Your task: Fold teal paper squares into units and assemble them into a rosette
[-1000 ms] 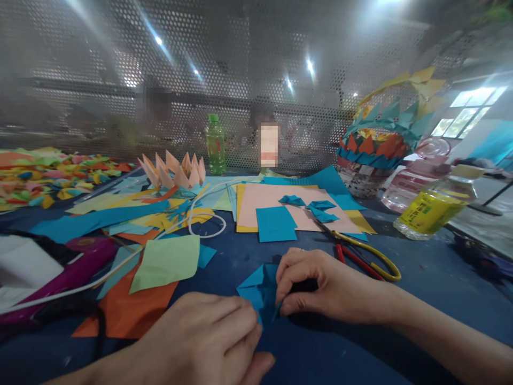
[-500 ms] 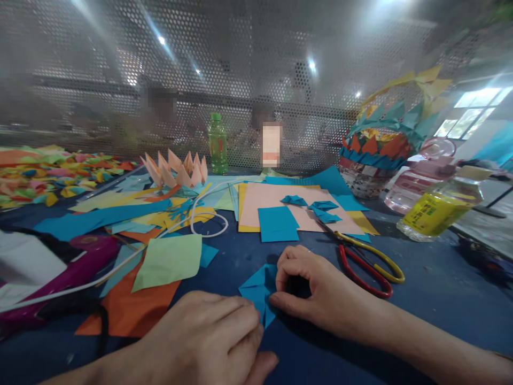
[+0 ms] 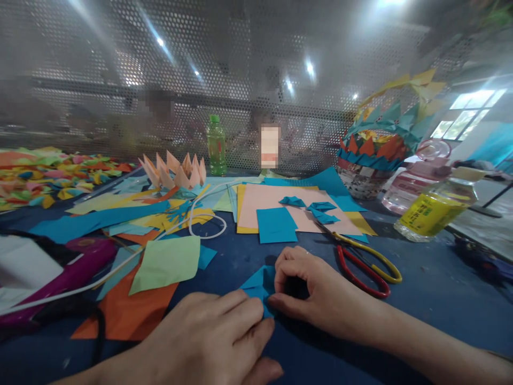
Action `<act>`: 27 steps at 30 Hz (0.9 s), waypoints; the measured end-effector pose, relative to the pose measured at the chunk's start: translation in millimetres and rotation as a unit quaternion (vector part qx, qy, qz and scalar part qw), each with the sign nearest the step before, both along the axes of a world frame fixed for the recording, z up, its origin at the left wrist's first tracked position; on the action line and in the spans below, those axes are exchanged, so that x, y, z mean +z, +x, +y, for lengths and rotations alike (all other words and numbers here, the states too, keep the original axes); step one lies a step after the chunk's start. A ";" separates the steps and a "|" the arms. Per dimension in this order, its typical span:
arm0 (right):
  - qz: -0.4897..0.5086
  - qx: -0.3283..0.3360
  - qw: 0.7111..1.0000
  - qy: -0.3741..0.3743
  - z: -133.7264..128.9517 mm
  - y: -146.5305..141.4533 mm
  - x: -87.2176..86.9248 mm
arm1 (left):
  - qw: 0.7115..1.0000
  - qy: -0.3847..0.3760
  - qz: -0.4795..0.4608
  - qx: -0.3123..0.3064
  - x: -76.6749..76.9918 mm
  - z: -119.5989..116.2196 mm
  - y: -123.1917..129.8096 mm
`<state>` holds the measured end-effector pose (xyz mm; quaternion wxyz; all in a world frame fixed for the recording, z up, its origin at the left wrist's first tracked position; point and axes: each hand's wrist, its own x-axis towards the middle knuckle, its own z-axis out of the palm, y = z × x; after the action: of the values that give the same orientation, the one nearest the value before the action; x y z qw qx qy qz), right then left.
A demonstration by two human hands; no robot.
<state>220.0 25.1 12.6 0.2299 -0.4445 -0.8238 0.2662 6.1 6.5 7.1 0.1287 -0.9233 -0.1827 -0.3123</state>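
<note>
A folded blue paper piece (image 3: 258, 283) lies on the dark blue table between my hands. My left hand (image 3: 224, 331) covers its near part, with the fingers bent and pressed together on it. From the right, the thumb and fingertips of my right hand (image 3: 300, 291) grip its right edge. Beyond them is a flat blue sheet (image 3: 276, 225), overlapping the pink paper (image 3: 256, 198). Small folded blue pieces (image 3: 323, 206) rest on that pink paper, beside scissors (image 3: 363, 278) with red and yellow handles.
On the left are a purple glue gun (image 3: 76, 270), its white cord, green paper (image 3: 166, 264) and orange paper (image 3: 128, 310). Farther back stand a peach paper crown (image 3: 176, 174), a green bottle (image 3: 216, 147) and a paper basket (image 3: 371, 166). Two bottles (image 3: 436, 211) are at right.
My left hand has moved slightly right and up over the folded blue piece, covering more of its near part. My right hand keeps its grip. The view has shifted slightly.
</note>
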 end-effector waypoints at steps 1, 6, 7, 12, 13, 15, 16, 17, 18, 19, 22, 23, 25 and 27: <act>-0.002 -0.001 1.000 0.000 -0.3 0.0 0.0 | 1.000 0.001 0.007 0.004 -1.5 1.0 0.0; -0.004 -0.002 1.000 0.006 -1.8 -0.5 -0.4 | 1.000 -0.005 0.000 -0.001 -4.4 2.4 0.2; -0.004 -0.001 1.000 0.009 -1.9 -0.6 -0.4 | 1.000 -0.017 0.006 0.002 -3.3 1.9 0.1; -0.009 -0.008 1.000 0.016 -1.5 -1.5 -0.4 | 0.991 -0.102 0.082 0.030 10.7 -3.9 -3.0; -0.010 -0.011 1.000 0.019 -1.5 -1.7 -0.4 | 0.989 -0.112 0.088 0.034 13.4 -4.8 -3.6; -0.010 -0.022 0.999 0.022 -1.9 -1.8 -0.3 | 0.988 -0.117 0.091 0.035 16.2 -5.2 -4.4; -0.010 -0.027 0.999 0.021 -2.0 -1.7 -0.3 | 0.989 -0.115 0.089 0.033 16.1 -4.7 -4.5; -0.009 -0.032 0.999 0.019 -1.9 -1.4 -0.1 | 0.990 -0.113 0.084 0.029 15.0 -3.7 -4.5; -0.009 -0.035 0.999 0.016 -1.5 -0.9 0.1 | 0.991 -0.109 0.075 0.023 13.1 -2.4 -4.3; -0.008 -0.036 0.999 0.012 -0.8 -0.2 0.4 | 0.992 -0.105 0.064 0.016 10.6 -0.9 -4.1; -0.005 -0.025 1.000 -0.001 2.7 3.0 1.7 | 0.996 -0.091 0.021 -0.003 2.0 3.2 -3.1; -0.004 -0.018 1.000 -0.006 3.9 4.2 2.2 | 0.996 -0.087 0.011 -0.006 -0.3 4.2 -2.8; -0.003 -0.007 1.000 -0.015 5.8 6.4 3.0 | 0.997 -0.083 0.001 -0.006 -3.3 5.7 -2.1; -0.003 -0.001 1.000 -0.021 6.4 7.7 3.6 | 0.997 -0.076 -0.002 -0.005 -4.2 6.5 -1.6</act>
<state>227.7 31.5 16.3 0.2185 -0.4504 -0.8183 0.2824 4.5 13.0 2.9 0.0561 -0.9307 -0.2017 -0.3000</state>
